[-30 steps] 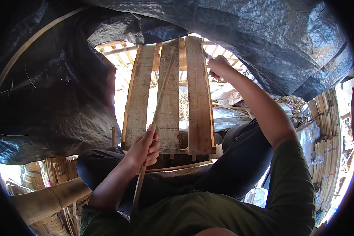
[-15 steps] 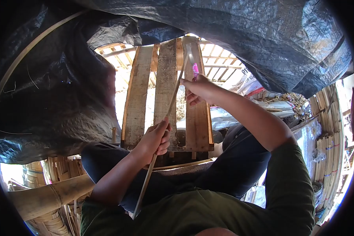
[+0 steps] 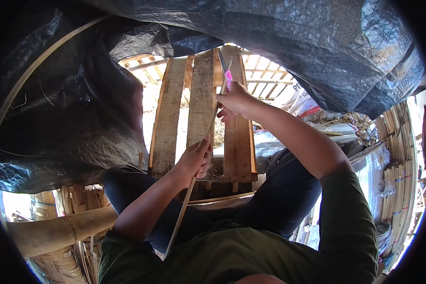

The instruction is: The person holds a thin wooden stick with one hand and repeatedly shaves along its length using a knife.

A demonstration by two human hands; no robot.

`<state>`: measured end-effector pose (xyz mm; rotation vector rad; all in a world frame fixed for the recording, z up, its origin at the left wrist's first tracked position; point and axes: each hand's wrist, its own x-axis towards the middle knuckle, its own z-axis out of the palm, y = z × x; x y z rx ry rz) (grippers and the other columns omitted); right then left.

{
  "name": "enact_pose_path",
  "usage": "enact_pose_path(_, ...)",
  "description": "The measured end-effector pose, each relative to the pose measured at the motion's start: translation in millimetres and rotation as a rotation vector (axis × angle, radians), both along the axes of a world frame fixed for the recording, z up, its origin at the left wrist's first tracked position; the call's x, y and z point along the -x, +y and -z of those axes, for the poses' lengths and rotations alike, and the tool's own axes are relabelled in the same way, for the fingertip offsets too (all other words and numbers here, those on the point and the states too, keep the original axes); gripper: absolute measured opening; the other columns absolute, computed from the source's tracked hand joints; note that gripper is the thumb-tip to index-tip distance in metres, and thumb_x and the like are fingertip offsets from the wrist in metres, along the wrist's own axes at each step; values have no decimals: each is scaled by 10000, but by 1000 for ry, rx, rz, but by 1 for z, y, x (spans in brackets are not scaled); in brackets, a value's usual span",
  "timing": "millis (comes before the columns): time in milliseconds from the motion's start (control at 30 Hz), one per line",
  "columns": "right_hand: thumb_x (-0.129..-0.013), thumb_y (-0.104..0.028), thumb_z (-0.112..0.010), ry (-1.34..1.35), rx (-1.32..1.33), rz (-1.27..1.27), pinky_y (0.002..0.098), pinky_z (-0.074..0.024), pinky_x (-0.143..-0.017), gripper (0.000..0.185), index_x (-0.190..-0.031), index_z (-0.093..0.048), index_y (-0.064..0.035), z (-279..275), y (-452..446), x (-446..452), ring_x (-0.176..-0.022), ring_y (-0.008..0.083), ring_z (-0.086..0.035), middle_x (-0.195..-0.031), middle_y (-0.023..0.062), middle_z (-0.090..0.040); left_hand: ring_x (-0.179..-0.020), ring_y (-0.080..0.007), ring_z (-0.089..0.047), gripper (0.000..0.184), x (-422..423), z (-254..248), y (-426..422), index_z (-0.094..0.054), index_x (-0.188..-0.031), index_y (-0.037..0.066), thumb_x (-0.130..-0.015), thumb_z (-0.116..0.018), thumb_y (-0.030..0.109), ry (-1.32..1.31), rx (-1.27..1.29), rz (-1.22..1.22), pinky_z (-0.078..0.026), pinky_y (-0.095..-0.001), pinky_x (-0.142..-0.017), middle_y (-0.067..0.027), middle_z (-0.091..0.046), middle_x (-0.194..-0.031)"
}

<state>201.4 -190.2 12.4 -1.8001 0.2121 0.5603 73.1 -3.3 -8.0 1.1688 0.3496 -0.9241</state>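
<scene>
My left hand [image 3: 194,160] is closed around a long, thin bamboo strip [image 3: 180,220]. The strip slants from near my lap up towards my other hand. Farther up, my right hand [image 3: 235,102] grips a knife [image 3: 228,79] with a pink patterned handle, its grey blade pointing away from me. The strip's upper part passes by the right thumb, and I cannot tell whether the blade touches it. Both hands are over a bench of wooden planks [image 3: 201,94] with gaps between them.
A dark tarpaulin [image 3: 57,113] hangs at the left and overhead. A thick bamboo pole [image 3: 61,232] lies at lower left. Bundled bamboo strips [image 3: 396,189] stand at the right. Beyond the bench is a slatted bamboo frame [image 3: 267,75].
The knife has tilted leftward, and its blade now stands to the left of where it was. My left hand has moved slightly up and right with the strip.
</scene>
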Motion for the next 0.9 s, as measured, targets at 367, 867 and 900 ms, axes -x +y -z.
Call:
enact_pose_path(367,-900,-269,-612,-265,450,-193,333,-600,-503,573,-1166,-368,176,-25,4,14,-638,261,-704,-911,263,-652,-390,-37,-265,411,-5,8,-7,-456,-912,134,-994,-407,534,-38,-43,53,-245,-210,-359,70,-306,-562)
enact_pose_path(867,-787,-105,-594,-482,838,-274,456,-544,-806,387,-1095,-513,115,2,-1,2,-977,360,-670,-1014,280,-645,-419,-33,-278,480,4,0,-26,-452,-944,110,-961,-434,589,-60,-94,50,-258,-204,-384,66,-286,-570)
enact_pose_path(900,-787,-104,-594,-494,809,-274,456,-545,-801,374,-1087,-529,109,-1,-4,0,-963,367,-671,-1016,273,-648,-419,-33,-278,480,5,1,-27,-452,-944,110,-961,-434,589,-57,-95,51,-258,-204,-384,66,-286,-570)
